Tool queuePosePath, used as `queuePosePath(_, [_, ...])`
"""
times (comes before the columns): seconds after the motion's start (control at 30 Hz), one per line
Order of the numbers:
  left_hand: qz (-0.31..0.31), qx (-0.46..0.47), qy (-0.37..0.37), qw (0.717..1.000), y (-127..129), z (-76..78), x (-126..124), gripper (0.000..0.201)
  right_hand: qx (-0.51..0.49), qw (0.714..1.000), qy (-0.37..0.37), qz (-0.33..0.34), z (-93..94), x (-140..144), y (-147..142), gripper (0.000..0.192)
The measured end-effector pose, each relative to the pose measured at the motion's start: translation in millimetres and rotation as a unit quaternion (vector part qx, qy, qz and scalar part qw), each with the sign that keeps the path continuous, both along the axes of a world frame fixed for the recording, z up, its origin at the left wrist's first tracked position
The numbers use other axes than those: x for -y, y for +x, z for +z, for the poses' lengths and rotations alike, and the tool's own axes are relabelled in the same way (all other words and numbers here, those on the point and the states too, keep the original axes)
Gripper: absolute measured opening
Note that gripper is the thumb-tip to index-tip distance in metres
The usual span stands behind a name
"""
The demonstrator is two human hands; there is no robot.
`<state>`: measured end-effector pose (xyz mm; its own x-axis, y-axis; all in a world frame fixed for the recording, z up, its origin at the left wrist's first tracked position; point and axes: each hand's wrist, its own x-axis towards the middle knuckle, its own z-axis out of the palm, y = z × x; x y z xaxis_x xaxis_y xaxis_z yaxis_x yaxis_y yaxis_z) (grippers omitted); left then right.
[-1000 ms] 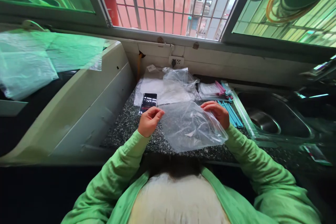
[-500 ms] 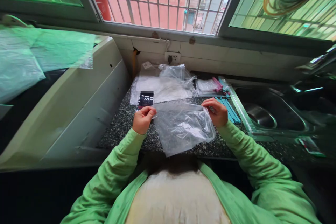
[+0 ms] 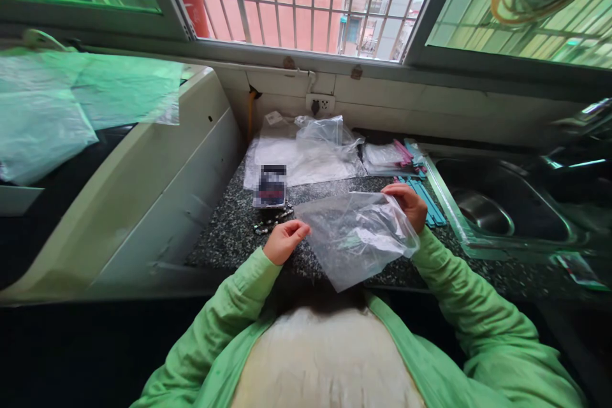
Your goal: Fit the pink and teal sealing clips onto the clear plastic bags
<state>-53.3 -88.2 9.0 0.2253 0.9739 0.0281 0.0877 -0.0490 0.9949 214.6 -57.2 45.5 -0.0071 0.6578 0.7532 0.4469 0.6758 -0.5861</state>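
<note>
- Toward our body and a little to the right, our left hand (image 3: 282, 245) had moved since half a second earlier, when it covered the lower edge of the phone (image 3: 270, 186); a dark, beaded-looking strand (image 3: 266, 227) now showed below it.
- Our clear bag (image 3: 356, 236) was between both hands, above the near edge of the speckled tabletop (image 3: 215, 229).
- Its long axis ran crosswise, from the left fingers toward the right sleeve (image 3: 442, 268); one corner pointed down toward our body, and the right end was creased and shiny. We could not tell which side was its mouth.
- We had the left fingers (image 3: 301, 227) closed, thumb against forefinger, pinching the bag's left edge just below its upper left corner.
- With our right hand (image 3: 414, 205) we gripped the upper right edge, fingers curled over and nearly together.
- Blue strips (image 3: 425, 204) lay just beside that hand, near the sink (image 3: 447, 217).
- Beyond the bag, we saw plastic sheets (image 3: 310, 162) in a flat pile.
</note>
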Motion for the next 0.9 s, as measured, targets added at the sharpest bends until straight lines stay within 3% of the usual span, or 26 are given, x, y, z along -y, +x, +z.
queuePosePath(0.2, [-0.013, 0.013, 0.000, 1.000, 6, -4.6, 7, 0.039, -0.031, 0.999, 0.010, -0.013, -1.1, -3, -6, 0.008])
queuePosePath(0.63, [0.037, 0.038, 0.003, 0.999, -3, -4.1, 3, 0.030, -0.015, 1.000, -0.003, 0.009, -9.4, -11, -2, 0.011])
queuePosePath(0.9, [0.073, 0.059, -0.027, 0.995, -4, -13.2, -4, 0.029, 0.006, 0.999, -0.046, -0.014, -13.8, -12, -3, 0.006])
